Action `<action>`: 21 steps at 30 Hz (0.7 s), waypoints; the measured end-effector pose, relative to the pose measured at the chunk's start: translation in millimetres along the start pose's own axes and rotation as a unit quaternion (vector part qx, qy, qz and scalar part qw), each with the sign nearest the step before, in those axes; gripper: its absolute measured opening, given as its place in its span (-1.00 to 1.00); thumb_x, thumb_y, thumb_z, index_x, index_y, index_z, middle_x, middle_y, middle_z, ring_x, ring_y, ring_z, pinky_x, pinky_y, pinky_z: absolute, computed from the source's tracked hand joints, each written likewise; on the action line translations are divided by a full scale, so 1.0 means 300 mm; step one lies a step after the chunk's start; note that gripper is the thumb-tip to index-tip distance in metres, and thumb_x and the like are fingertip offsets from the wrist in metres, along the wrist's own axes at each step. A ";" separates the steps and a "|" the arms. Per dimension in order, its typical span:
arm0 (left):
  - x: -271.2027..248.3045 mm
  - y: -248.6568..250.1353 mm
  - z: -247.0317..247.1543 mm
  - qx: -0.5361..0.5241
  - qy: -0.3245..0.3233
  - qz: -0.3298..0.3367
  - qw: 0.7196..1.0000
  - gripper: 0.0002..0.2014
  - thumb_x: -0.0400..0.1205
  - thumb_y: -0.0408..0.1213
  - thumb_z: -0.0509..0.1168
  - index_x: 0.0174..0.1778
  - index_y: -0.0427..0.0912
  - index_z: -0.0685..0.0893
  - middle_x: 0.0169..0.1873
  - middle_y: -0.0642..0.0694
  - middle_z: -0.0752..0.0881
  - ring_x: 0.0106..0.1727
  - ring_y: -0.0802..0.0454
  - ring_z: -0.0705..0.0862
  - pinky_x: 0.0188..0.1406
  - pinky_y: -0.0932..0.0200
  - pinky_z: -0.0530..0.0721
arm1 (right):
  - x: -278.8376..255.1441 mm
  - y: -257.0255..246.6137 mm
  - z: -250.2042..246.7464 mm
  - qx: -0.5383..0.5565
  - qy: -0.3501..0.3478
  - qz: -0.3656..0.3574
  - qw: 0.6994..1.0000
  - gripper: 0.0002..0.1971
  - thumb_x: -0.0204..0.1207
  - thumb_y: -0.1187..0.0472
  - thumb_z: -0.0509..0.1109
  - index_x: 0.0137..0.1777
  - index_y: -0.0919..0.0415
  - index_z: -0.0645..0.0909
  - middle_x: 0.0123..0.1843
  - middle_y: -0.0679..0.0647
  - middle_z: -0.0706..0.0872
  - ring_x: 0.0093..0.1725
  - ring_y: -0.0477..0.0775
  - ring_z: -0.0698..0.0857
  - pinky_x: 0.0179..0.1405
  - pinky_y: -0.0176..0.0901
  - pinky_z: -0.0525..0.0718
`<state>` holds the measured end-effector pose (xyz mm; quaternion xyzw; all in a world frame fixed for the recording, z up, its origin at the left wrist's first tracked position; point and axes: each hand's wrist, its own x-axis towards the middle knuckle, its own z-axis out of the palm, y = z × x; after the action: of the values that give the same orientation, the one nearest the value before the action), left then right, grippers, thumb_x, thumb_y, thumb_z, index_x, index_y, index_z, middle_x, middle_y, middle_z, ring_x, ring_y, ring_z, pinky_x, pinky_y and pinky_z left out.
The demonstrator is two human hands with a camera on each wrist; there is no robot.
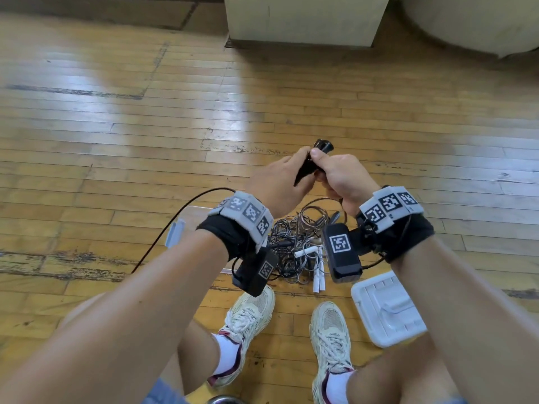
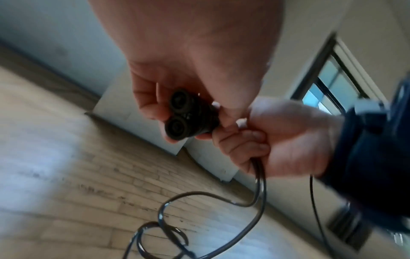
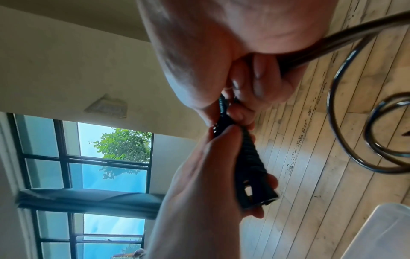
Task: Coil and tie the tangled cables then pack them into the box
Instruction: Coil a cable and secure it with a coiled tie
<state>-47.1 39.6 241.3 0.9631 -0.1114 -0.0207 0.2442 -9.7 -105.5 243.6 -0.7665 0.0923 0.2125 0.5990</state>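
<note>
Both hands are raised together above the heap [image 1: 294, 243] of tangled cables lying on the wood floor [image 1: 116, 126]. The left hand [image 1: 274, 185] curls its fingers and thumb around a black plug [image 2: 188, 117], whose two round sockets face the left wrist camera. The right hand [image 1: 338, 176] is right against it, thumb tip pressed on the neck of the plug and the other fingers folded tightly round the cord [image 2: 259, 184] just behind it. From the right fist the cord drops in loose loops toward the heap; on the right wrist view the ribbed strain relief of the plug [image 3: 250, 157] shows between the two hands' fingers.

The heap sits just beyond the person's shoes [image 1: 248, 325], directly under the hands, a knot of thin dark and coppery wires with a few white cable ends [image 1: 318, 275] poking out on its near side. The clear box [image 1: 189, 217] lies just left of the heap, mostly hidden behind the left forearm, with a pale blue latch showing. A white lid [image 1: 388, 310] rests on the floor right of the heap, near the right shoe. Well beyond the heap stands a cream pillar base [image 1: 303, 21].
</note>
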 end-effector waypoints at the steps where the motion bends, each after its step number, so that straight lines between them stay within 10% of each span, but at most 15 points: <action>1: 0.007 -0.007 -0.004 -0.072 -0.012 -0.019 0.997 -0.59 0.76 -0.03 0.16 0.55 0.12 0.34 0.00 0.04 0.68 -0.18 0.01 0.63 -0.28 0.06 0.63 | -0.002 -0.002 -0.001 0.009 -0.012 -0.007 1.000 -0.57 0.75 -0.07 0.25 -0.31 0.17 0.51 -0.52 -0.05 0.47 -0.58 -0.10 0.30 -0.64 -0.27 0.24; 4: 0.021 -0.018 -0.020 -0.310 -0.039 -0.095 0.945 -0.55 0.73 -0.15 0.30 0.55 -0.01 0.40 -0.06 -0.08 0.69 -0.30 -0.03 0.68 -0.30 -0.07 0.78 | -0.017 -0.009 0.004 0.014 -0.050 -0.040 0.998 -0.56 0.77 -0.05 0.21 -0.33 0.15 0.51 -0.55 -0.07 0.45 -0.59 -0.10 0.27 -0.62 -0.25 0.19; 12: 0.036 -0.005 -0.065 -0.558 0.005 -0.173 0.811 -0.69 0.76 -0.31 0.27 0.42 -0.27 0.51 -0.26 -0.09 0.58 -0.49 0.11 0.47 -0.59 0.28 0.43 | -0.014 0.001 -0.028 -0.006 -0.089 -0.073 0.993 -0.78 0.80 0.13 0.19 0.07 0.18 0.64 -0.38 -0.05 0.55 -0.53 -0.17 0.34 -0.60 -0.34 0.28; 21: 0.035 -0.024 -0.028 -0.218 0.030 -0.116 0.968 -0.56 0.73 -0.13 0.31 0.49 -0.13 0.39 0.03 -0.05 0.68 -0.12 0.00 0.62 -0.09 0.10 0.55 | -0.030 -0.031 0.002 -0.023 -0.080 -0.054 0.995 -0.75 0.80 0.18 0.16 -0.08 0.18 0.58 -0.44 -0.05 0.57 -0.55 -0.13 0.33 -0.63 -0.32 0.24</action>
<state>-34.7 47.2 245.4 0.8930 0.0157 -0.0437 0.4477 -14.2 -103.5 255.7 -0.7647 -0.0023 0.2426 0.5970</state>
